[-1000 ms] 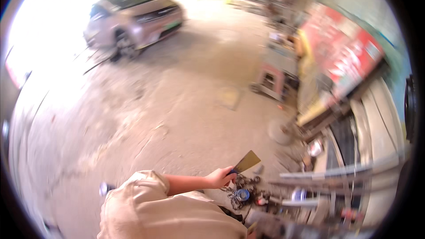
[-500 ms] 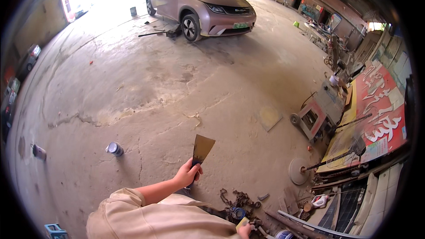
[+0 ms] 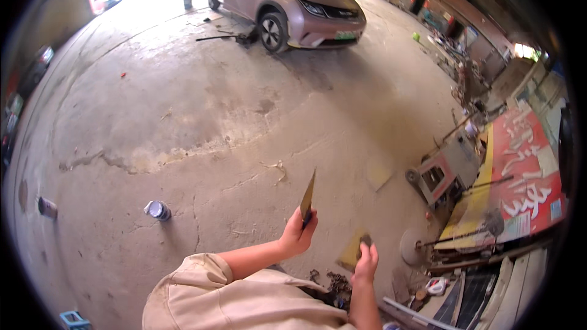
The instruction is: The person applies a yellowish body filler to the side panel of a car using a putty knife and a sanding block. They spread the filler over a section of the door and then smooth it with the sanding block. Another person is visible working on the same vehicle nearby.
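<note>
My left hand (image 3: pixel 297 235) is closed round the handle of a putty knife (image 3: pixel 309 193). Its broad metal blade points up and is seen almost edge-on. Lower and to the right, my right hand (image 3: pixel 365 264) grips a second putty knife (image 3: pixel 350 254), with a yellowish, squarish blade and a dark part by my thumb. The two blades are apart, both held in the air over the concrete floor (image 3: pixel 244 201). A rusty chain heap (image 3: pixel 340 285) lies below my right hand, partly hidden by my clothing.
A lidded can (image 3: pixel 159 210) and another can (image 3: pixel 47 208) stand on the left. A pinkish car (image 3: pixel 293 6) is parked ahead. On the right are a wheeled machine (image 3: pixel 441 171), a round-based stand (image 3: pixel 414 246), a red-yellow signboard (image 3: pixel 520 171) and a white-red jug (image 3: pixel 436 285).
My right hand has risen from beside the chain heap, bringing its putty knife up. My left hand has moved right, turning its blade from broadside to nearly edge-on.
</note>
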Action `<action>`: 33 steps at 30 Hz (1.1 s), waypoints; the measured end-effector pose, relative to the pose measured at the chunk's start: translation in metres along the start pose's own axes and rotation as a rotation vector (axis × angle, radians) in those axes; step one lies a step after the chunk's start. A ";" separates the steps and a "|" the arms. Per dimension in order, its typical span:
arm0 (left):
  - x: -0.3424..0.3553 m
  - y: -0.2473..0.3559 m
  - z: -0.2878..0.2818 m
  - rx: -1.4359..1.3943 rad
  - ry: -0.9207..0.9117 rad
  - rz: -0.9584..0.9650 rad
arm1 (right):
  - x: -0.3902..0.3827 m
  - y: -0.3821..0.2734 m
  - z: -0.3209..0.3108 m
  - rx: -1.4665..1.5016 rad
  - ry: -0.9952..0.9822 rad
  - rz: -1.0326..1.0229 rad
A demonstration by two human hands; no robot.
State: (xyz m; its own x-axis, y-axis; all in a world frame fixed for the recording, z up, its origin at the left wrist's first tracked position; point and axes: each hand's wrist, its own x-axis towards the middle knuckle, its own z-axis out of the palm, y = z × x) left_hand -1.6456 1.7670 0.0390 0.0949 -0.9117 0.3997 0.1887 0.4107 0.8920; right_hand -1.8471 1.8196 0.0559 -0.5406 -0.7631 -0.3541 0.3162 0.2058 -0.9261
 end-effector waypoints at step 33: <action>-0.010 -0.007 -0.012 -0.227 -0.291 -0.432 | -0.075 -0.065 0.128 0.084 -0.666 0.043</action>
State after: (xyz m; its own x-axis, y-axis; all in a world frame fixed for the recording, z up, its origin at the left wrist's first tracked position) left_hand -1.6363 1.7737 0.0264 -0.3048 -0.9491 0.0787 0.3588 -0.0379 0.9326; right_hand -1.7270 1.7854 0.1590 0.0613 -0.9758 -0.2097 0.4010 0.2165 -0.8901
